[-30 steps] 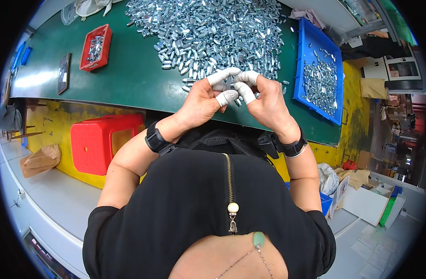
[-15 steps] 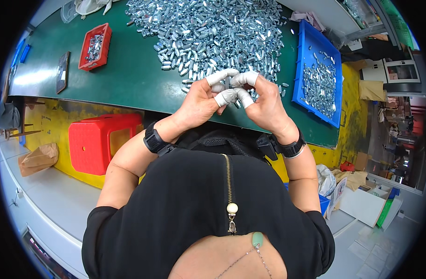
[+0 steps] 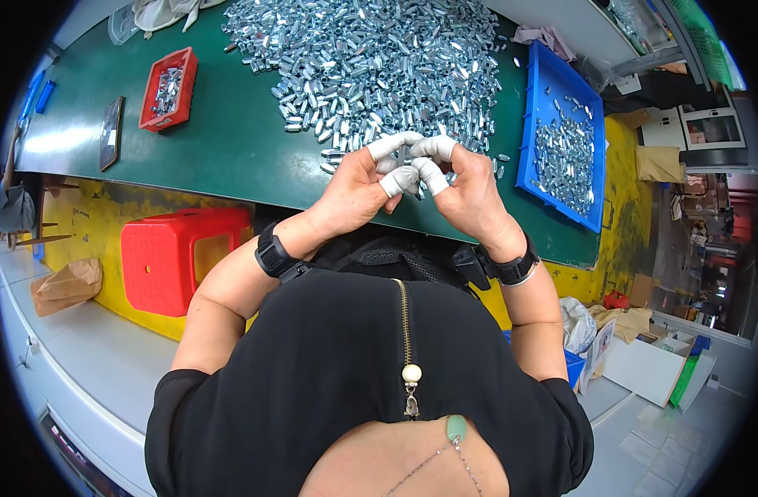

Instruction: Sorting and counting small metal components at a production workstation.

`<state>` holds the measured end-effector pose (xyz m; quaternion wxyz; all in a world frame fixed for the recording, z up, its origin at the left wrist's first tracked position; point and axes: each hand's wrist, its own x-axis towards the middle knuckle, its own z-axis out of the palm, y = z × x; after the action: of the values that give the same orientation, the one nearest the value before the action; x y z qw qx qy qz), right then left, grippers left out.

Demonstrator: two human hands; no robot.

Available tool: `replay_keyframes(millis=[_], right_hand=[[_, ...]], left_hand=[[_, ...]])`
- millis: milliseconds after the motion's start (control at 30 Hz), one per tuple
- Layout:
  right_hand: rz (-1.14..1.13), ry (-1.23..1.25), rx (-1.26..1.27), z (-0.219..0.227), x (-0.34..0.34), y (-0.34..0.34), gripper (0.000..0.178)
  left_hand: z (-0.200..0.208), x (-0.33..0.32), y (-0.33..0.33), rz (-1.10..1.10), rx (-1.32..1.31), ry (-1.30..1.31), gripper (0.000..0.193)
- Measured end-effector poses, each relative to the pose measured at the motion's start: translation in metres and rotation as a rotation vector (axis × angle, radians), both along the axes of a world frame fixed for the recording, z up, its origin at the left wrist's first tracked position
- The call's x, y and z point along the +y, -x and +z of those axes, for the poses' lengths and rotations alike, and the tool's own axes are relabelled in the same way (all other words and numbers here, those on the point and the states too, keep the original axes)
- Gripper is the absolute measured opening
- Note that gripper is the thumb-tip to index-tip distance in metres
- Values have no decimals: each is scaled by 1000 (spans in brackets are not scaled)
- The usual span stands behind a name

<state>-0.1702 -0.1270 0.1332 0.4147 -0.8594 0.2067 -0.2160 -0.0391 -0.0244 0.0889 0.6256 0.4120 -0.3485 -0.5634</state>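
My left hand [image 3: 352,189] and my right hand [image 3: 471,184] meet over the front edge of the green table, with white coverings on their thumbs and index fingers. Between the fingertips, both hands pinch a small grey metal piece [image 3: 403,155], mostly hidden by the fingers. Just beyond them spreads a large heap of small shiny metal pieces [image 3: 370,74], long and faceted like coupling nuts. A few loose ones lie close to my fingers.
On the right of the table [image 3: 230,166] stands a blue tray [image 3: 544,79] holding many similar pieces. At left are a smaller red bin [image 3: 168,122] with some pieces and a dark flat object [image 3: 110,132]. A red stool [image 3: 155,261] stands below the table's front edge.
Both hands stay together at nearly the same spot. The fingertips have shifted slightly around the metal piece, and the whole view has moved a little.
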Motion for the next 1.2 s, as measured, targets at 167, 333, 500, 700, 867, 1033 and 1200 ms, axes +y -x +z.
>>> replay_keyframes(millis=[167, 333, 500, 700, 867, 1033, 1200], right_hand=[[-11, 13, 34, -2, 0, 0, 11], [-19, -10, 38, -3, -1, 0, 11], [-22, -48, 55, -3, 1, 1, 12], [-14, -55, 76, -2, 3, 0, 12], [-7, -89, 122, -2, 6, -2, 13], [-10, -75, 112, -1, 9, -4, 13], [-16, -93, 129, 2, 13, -6, 13]], left_hand=[[-2, -1, -1, -13, 4, 7, 42], [-3, -2, 0, -10, -13, -5, 42], [-1, 0, 0, -13, -8, -6, 41], [-2, 2, -1, -17, -2, -10, 41], [-3, 6, 0, 3, 16, 1, 40], [-2, 8, -1, 33, 28, -4, 38], [-2, 11, -2, 46, 24, -15, 37]])
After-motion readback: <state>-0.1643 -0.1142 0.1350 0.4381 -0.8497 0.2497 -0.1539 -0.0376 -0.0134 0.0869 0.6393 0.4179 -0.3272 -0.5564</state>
